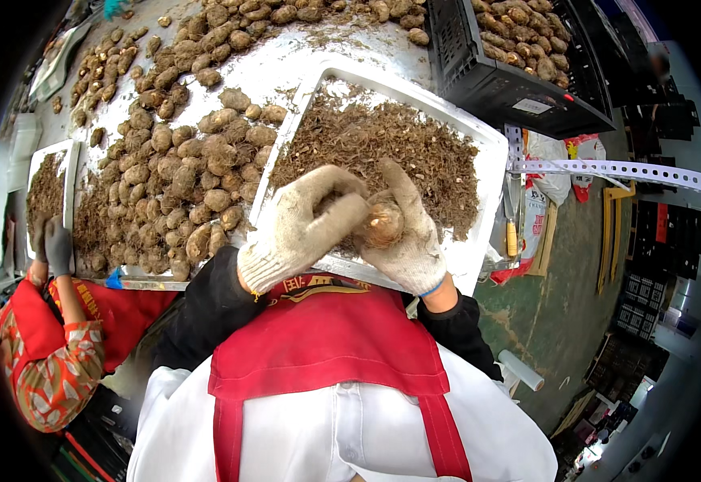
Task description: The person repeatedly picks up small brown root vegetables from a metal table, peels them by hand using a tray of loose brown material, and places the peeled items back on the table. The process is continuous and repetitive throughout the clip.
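A round brown taro corm [385,222], with a pale spot facing me, is in my right hand [408,241], held between palm and fingers. My left hand [308,226] curls its fingers and thumb together at the corm's left side; whether they pinch its fibres is hidden. Both hands wear off-white knitted gloves, soiled with dirt. Beneath them is a white foam tray [489,162], its bottom covered with loose brown root fibres and skin scraps [380,138]. A heap of hairy taro corms [175,175] lies left of the tray on the metal table [266,69].
Beyond the tray's right corner stands a black plastic crate [525,99] of taro corms. A perforated metal strip [622,169] juts out at right, near a yellow-handled tool [511,238]. At left, a co-worker's gloved hands [55,241] are over another scrap-filled tray [46,181].
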Demonstrator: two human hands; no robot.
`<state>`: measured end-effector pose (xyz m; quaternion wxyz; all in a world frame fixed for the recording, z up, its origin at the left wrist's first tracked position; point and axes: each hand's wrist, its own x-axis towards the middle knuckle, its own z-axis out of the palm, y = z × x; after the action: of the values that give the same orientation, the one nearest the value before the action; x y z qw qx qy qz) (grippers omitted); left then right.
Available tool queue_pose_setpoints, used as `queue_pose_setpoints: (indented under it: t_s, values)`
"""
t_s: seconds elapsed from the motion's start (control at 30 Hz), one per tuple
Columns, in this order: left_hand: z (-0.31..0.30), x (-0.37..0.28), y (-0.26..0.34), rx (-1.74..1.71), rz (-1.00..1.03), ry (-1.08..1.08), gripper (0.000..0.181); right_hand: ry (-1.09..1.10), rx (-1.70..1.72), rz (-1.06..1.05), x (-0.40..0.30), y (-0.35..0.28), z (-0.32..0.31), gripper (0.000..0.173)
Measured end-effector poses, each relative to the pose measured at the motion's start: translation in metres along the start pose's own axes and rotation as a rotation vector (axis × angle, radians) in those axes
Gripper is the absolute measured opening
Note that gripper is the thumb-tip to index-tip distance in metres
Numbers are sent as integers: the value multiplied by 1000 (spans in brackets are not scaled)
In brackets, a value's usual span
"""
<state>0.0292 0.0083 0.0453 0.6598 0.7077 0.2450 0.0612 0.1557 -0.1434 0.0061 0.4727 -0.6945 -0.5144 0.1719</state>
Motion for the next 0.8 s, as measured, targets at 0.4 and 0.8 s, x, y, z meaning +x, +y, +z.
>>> queue_pose_setpoints:
  t_s: [0.4, 0.8]
  values:
    - [6, 2, -21, 457, 332, 33, 11, -28, -64, 138, -7, 6, 8, 86]
    - [9, 12, -35, 471, 255, 132, 14, -2, 127, 267, -3, -16, -6, 69]
